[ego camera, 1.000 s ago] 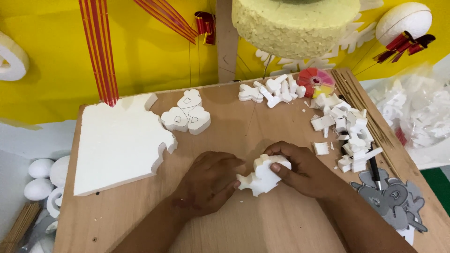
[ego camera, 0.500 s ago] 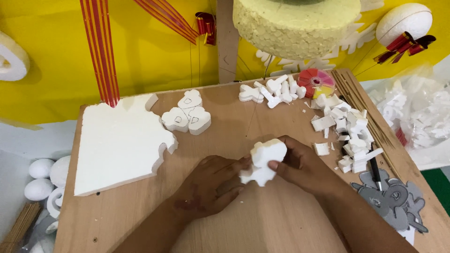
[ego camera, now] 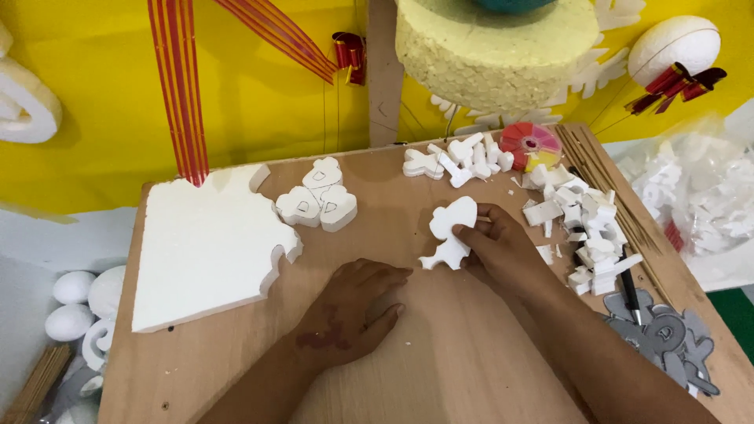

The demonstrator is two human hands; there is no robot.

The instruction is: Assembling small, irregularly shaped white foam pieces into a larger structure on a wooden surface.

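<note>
The right hand (ego camera: 503, 247) pinches a white foam cutout (ego camera: 449, 232), fingers closed on its right edge; its long axis runs up and slightly right, away from the person. The left hand (ego camera: 353, 310) lies flat and empty on the wooden board (ego camera: 471, 353), down-left of the cutout, apparently not touching it.

The setting is a craft workshop for foam decorations. A wooden worktable (ego camera: 471, 369) carries a cut foam sheet (ego camera: 204, 251) at its left edge, foam cut-outs (ego camera: 585, 228) along its right edge, and ribbon (ego camera: 181, 86) hangs behind.
</note>
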